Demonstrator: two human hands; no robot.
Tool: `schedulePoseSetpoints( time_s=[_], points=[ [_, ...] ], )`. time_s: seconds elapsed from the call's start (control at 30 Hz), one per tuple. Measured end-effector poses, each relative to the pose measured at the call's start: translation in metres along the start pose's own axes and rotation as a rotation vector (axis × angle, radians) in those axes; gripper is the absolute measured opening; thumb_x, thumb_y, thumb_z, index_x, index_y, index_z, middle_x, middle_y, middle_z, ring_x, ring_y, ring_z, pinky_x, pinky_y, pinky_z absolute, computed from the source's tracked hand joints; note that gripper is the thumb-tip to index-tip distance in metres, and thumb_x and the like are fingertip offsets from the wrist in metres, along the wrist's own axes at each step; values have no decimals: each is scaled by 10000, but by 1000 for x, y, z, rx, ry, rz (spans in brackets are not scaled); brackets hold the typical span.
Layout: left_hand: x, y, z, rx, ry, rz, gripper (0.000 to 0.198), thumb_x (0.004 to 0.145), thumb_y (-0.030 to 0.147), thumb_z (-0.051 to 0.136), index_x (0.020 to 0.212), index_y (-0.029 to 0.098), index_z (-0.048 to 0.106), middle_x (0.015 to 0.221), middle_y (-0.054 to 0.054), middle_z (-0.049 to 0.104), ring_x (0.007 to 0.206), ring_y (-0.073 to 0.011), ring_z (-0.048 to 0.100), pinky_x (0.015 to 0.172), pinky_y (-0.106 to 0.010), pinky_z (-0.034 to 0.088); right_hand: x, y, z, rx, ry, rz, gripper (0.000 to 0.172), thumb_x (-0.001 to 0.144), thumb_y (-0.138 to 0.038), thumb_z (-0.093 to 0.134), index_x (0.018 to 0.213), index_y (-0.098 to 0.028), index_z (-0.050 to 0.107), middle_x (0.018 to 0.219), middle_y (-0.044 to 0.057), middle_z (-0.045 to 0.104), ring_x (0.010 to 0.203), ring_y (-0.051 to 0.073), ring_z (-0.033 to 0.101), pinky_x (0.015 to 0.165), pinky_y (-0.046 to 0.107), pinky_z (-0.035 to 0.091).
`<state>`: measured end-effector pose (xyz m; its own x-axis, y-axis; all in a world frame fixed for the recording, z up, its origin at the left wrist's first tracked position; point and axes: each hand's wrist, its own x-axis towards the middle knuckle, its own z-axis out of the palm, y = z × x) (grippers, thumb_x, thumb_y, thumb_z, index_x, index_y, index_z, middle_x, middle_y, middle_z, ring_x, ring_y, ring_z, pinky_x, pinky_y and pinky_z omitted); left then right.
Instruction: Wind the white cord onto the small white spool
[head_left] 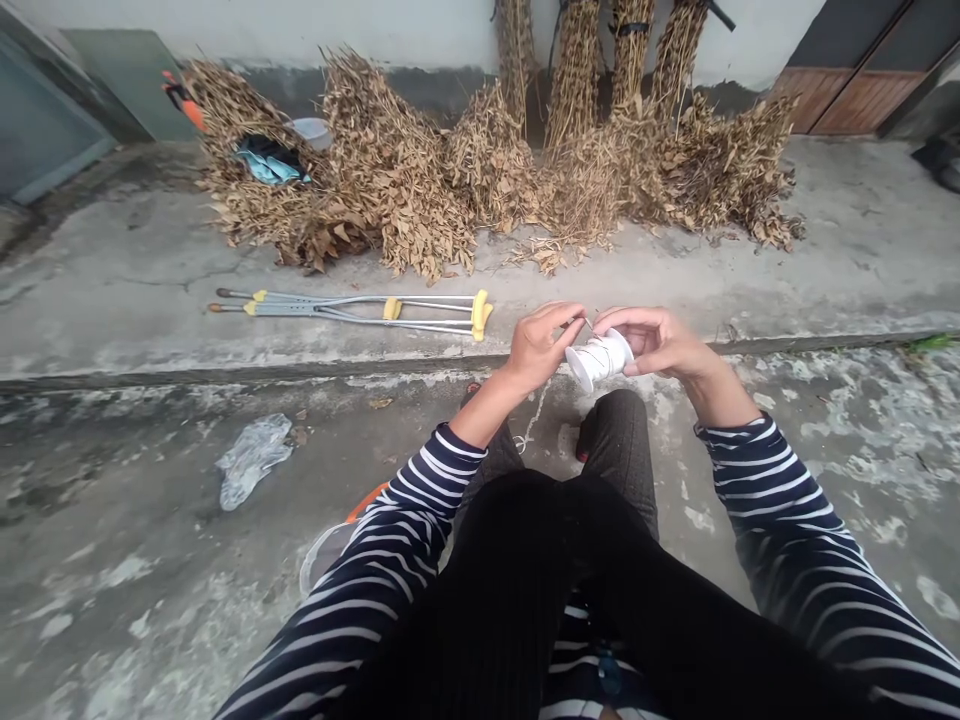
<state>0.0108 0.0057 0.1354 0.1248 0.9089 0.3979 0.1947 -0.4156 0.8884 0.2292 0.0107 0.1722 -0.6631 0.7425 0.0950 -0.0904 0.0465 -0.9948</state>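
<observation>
A white spool of cord (600, 360) is held in front of my knees, tilted, with loose turns of white cord around it. My right hand (654, 343) grips the spool's right end between thumb and fingers. At the spool's upper left, my left hand (541, 345) pinches what looks like the cord's strand close to my right fingertips. Below my left hand a length of white cord (534, 415) hangs down and curls in a loop beside my leg.
A crutch (360, 309) with yellow pads lies on the concrete ledge ahead. Dried plant bundles (420, 190) line the wall, with a blue-black cloth (271, 162) on them. A crumpled plastic bag (255, 458) lies lower left. A whitish container (324, 555) is partly behind my left sleeve.
</observation>
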Motion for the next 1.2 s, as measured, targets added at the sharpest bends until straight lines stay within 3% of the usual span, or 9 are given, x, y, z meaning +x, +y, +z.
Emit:
schedulePoseSetpoints(
  time_s=[0.13,0.3,0.57,0.8,0.87,1.07,1.2],
  points=[
    [-3,2,-3,40,38,49,104,900,270,690,879,220,778,1004,-92,765,1029,-238,673,1042,-364,471,-3,-4,4,-3,13,-26,615,583,-178,975,1146,-228,734,1035,27,704,930,167,666,724,232,564],
    [-6,3,-7,-7,-7,52,109,881,232,691,911,209,793,1050,-90,780,1025,-224,681,990,-342,496,-5,-6,4,-28,2,-3,474,641,-208,948,1078,-219,766,998,32,726,825,158,662,683,248,570],
    [0,0,-17,-167,-310,-148,154,816,271,763,911,164,822,923,-56,791,864,-174,694,862,-308,529,-2,-9,4,-24,-29,-21,450,644,-208,940,1064,-220,779,1000,38,749,832,168,677,693,260,576],
    [13,5,-30,-290,-547,-229,188,748,295,822,869,152,820,849,-52,767,803,-153,678,809,-294,531,-3,-11,-1,-13,-88,21,498,621,-201,952,1086,-190,775,1035,53,755,897,184,704,722,254,570],
    [14,8,-32,-275,-544,-231,177,742,296,827,838,148,812,807,-45,746,771,-145,658,779,-283,519,-2,-10,-2,-9,-101,25,498,623,-221,956,1085,-185,774,1029,52,753,889,182,701,725,257,566],
    [13,14,-36,-76,-333,-135,197,780,339,813,769,145,780,696,-15,659,646,-109,548,656,-256,427,0,-9,0,-12,-114,49,521,631,-191,946,1117,-195,761,1028,40,735,900,163,685,690,218,543],
    [9,17,-38,17,-271,-71,189,813,332,766,763,150,767,684,-6,647,616,-95,505,615,-244,389,1,-6,-1,-20,-107,42,532,636,-201,947,1131,-195,752,1025,36,725,888,154,674,679,207,540]
  ],
)
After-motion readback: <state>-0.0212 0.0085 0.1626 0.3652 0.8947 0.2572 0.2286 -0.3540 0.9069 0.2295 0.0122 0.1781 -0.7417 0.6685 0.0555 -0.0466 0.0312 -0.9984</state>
